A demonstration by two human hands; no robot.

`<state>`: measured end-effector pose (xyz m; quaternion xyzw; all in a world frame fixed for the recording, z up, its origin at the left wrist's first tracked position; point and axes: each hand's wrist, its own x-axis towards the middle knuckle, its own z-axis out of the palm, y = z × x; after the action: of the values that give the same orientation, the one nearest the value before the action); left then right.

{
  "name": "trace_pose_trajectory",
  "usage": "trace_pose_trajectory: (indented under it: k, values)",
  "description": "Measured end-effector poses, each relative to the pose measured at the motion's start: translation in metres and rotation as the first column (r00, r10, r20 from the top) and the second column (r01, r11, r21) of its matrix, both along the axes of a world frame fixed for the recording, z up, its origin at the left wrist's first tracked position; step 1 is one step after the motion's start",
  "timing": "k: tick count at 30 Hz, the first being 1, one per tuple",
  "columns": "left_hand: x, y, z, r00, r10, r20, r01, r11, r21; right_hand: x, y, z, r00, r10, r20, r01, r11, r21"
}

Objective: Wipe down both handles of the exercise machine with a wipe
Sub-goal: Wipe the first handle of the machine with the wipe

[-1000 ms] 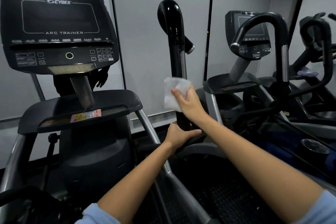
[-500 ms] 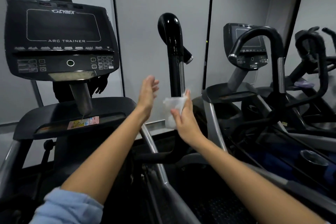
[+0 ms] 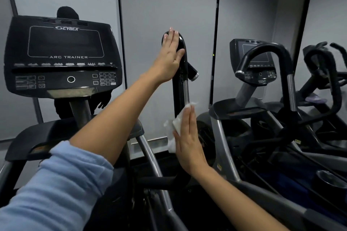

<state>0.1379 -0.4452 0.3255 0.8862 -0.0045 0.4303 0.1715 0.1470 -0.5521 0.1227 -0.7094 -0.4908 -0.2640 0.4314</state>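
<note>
The glossy black right handle (image 3: 180, 88) of the arc trainer stands upright in the middle of the head view, curving over at its top. My left hand (image 3: 170, 56) lies flat against the upper curve of this handle, fingers straight and pointing up. Lower down, my right hand (image 3: 187, 137) presses a crumpled white wipe (image 3: 175, 127) against the handle's lower shaft with straight fingers. The machine's left handle is out of view.
The arc trainer's black console (image 3: 62, 56) and its tray (image 3: 56, 133) fill the left. A second machine with a curved black handle (image 3: 270, 56) and console (image 3: 253, 58) stands close on the right. Grey wall panels (image 3: 169, 2) lie behind.
My left hand let go of the handle's base, rose and now rests flat on the handle's top. My right hand slid the wipe down the shaft. The camera tilted upward.
</note>
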Motion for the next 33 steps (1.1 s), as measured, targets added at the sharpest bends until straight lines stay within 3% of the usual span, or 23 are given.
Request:
trace_pose_trajectory:
  k: [6, 12, 15, 21, 27, 30, 33]
  values:
    - [-0.008, 0.008, 0.003, 0.999, 0.019, -0.028, -0.017, 0.996, 0.084, 0.020, 0.030, 0.082, 0.987, -0.105, 0.125, 0.092, 0.990, 0.110]
    - [-0.012, 0.008, 0.005, 0.999, 0.038, -0.031, -0.035, 0.995, 0.094, 0.011, 0.015, 0.003, 0.926, -0.225, 0.304, 0.216, 0.974, 0.062]
    - [-0.012, 0.007, 0.005, 0.999, 0.044, -0.031, -0.041, 0.994, 0.097, 0.008, 0.015, 0.000, 0.936, -0.232, 0.263, 0.234, 0.972, 0.027]
    - [-0.012, 0.006, 0.004, 0.998, 0.047, -0.031, -0.043, 0.994, 0.103, 0.021, 0.036, 0.069, 0.935, -0.275, 0.225, 0.256, 0.960, 0.110]
    - [-0.014, 0.006, 0.004, 0.998, 0.055, -0.036, -0.052, 0.995, 0.091, 0.009, 0.016, -0.001, 0.927, -0.266, 0.264, 0.261, 0.964, 0.052]
    - [-0.014, 0.004, 0.003, 0.998, 0.052, -0.039, -0.048, 0.995, 0.087, 0.012, 0.019, 0.012, 0.961, -0.209, 0.179, 0.205, 0.978, 0.042]
    - [-0.012, 0.005, 0.002, 0.998, 0.042, -0.037, -0.039, 0.996, 0.084, 0.013, 0.027, 0.067, 0.991, -0.128, 0.041, 0.124, 0.987, 0.099]
